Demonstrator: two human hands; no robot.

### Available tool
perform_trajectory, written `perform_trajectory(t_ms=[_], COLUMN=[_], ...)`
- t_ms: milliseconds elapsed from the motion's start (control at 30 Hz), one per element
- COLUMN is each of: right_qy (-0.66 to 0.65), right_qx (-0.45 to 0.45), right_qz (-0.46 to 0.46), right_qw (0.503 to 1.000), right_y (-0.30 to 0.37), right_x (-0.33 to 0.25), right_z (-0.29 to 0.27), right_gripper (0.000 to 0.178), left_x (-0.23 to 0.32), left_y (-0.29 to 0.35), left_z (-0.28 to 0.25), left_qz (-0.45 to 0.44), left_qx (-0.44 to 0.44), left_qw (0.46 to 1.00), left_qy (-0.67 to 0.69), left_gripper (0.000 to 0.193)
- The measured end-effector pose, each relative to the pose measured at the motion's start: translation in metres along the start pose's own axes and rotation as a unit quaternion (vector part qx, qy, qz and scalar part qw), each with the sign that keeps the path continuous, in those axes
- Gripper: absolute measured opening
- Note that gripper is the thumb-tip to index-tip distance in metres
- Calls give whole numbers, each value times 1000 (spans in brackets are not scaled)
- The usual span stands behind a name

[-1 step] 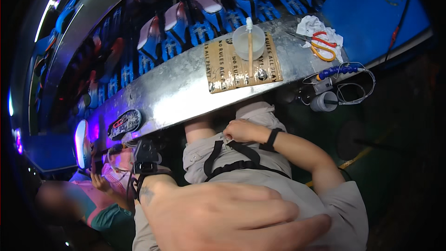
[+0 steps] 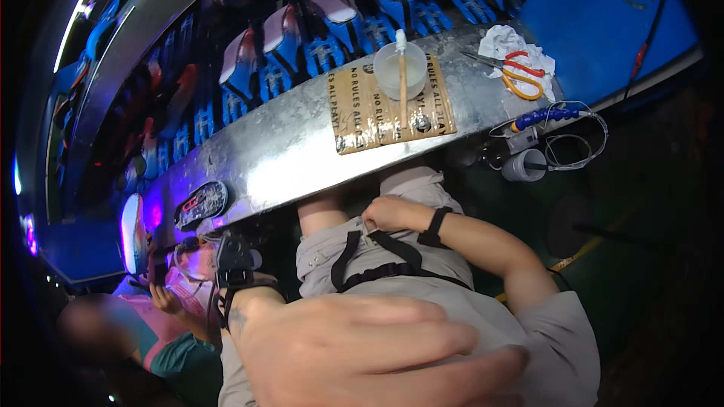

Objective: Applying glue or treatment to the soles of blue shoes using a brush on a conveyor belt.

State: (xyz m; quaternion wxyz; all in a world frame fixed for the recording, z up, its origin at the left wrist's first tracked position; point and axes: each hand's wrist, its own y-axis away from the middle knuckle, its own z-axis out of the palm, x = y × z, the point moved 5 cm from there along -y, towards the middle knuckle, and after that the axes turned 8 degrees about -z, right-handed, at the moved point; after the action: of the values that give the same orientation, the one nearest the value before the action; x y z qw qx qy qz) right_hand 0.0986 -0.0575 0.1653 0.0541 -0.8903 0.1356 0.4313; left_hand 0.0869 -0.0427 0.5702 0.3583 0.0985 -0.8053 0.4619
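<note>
My left hand [image 2: 354, 347] is large and close in the foreground, its fingers stretched toward the right above my lap. Nothing shows in it, though its fingertips are slightly blurred. Around its wrist is a black strapped device [image 2: 237, 260]. My right hand [image 2: 388, 213] rests on my lap with its fingers curled in; whatever they may hold is hidden. A black band [image 2: 435, 226] circles that wrist. Beyond my knees, a brown taped cardboard sheet [image 2: 354, 117] lies on the metal bench, bearing a translucent cup [image 2: 388, 79] with a wooden-handled brush [image 2: 403, 98] across it.
The metal bench [image 2: 264, 128] carries a dark shoe sole [image 2: 201, 206], scissors [image 2: 520, 79] and crumpled white paper [image 2: 501, 41]. Blue holders with shoe parts [image 2: 335, 11] line its far side. A white cup [image 2: 523, 166] and blue hose [image 2: 543, 116] hang at the right. Another person's hand [image 2: 164, 298] is at the left.
My left hand's fingers have shifted slightly left and down. The view has moved a little; my right hand stays on my lap and the bench items keep their places.
</note>
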Motion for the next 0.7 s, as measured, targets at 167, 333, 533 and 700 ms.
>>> perform_trajectory(t_ms=[167,333,533,700], right_qy=[-107,-287,0,25], right_qx=[-55,30,-104,-128], right_qz=[61,32,0,49], right_qw=[991,957,995,990], right_y=[-2,4,-24,-32], right_x=[35,42,34,17], right_z=[33,60,70,69], right_gripper=[10,12,18,24], left_x=[-25,-124,-251,-277], left_y=[24,147,396,439], left_z=[-26,22,58,64], left_qz=[-121,-413,-710,-635], left_qx=[-13,-10,278,-49], left_qw=[984,910,646,720], left_qy=[133,27,31,-277], left_gripper=[13,30,22,32])
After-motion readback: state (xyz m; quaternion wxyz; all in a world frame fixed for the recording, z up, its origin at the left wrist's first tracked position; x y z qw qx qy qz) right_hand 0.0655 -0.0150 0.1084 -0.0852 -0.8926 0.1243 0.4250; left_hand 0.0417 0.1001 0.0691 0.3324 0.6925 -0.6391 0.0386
